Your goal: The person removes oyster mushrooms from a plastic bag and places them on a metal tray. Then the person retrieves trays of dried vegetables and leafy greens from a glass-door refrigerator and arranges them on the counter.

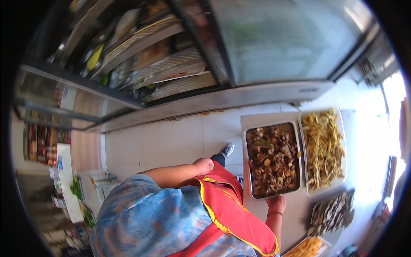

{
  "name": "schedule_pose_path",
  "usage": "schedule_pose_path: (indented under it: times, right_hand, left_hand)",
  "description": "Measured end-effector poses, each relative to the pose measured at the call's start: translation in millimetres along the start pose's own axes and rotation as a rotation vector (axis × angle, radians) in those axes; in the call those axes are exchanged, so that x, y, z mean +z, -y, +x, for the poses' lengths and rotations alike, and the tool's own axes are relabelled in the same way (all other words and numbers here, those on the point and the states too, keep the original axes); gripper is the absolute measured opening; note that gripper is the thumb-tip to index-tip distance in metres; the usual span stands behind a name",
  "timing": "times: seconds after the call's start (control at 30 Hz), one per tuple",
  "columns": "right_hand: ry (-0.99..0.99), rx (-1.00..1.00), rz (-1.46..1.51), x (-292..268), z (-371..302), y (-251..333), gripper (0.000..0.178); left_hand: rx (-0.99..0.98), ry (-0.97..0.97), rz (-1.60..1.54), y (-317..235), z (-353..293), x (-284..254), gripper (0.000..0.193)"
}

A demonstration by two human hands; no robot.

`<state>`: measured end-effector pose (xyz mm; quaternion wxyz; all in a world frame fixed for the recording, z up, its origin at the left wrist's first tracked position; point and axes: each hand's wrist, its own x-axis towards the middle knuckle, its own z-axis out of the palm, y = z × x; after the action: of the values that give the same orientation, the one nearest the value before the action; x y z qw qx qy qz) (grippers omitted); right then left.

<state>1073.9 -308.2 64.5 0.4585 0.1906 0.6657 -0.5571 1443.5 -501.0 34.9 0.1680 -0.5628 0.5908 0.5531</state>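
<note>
My right hand (276,203) is at the near rim of a metal tray (299,150) of dark brown, glossy food pieces in sauce. Its fingers are closed around the tray's corner edge, partly hidden, and a beaded bracelet circles the wrist. My left hand (204,166) is closed beside the red apron (222,192) with yellow trim, and its fingers do not show what, if anything, they hold. Right beside the brown food stands a second tray (344,128), heaped with long yellowish pieces.
Nearer on the table (274,118) are a dark tray of grey pieces (334,213) and a white tray of orange shreds (308,247). A glass-doored display cabinet (274,85) with stocked shelves (167,68) spans the far side. Greens (76,188) lie on the left.
</note>
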Motion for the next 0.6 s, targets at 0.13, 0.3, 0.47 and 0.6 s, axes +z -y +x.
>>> schedule_pose_path:
  times: [0.13, 0.3, 0.47, 0.6]
  right_hand:
    - [0.139, 0.036, -0.325, -61, 37, -15, 0.023]
    - [-0.079, -0.037, -1.105, -76, 20, -43, 0.024]
    - [0.118, -0.323, -1.614, 10, -20, -104, 0.032]
    - [0.389, -0.639, -1.789, 134, -73, -159, 0.039]
  left_hand:
    - [0.209, -0.176, 0.167, 10, -50, -4, 0.021]
    - [0.147, -0.26, -0.033, 68, -74, -33, 0.013]
    - [0.088, -0.263, -0.036, 221, -96, -51, 0.022]
    - [0.061, -0.235, 0.098, 371, -161, -59, 0.038]
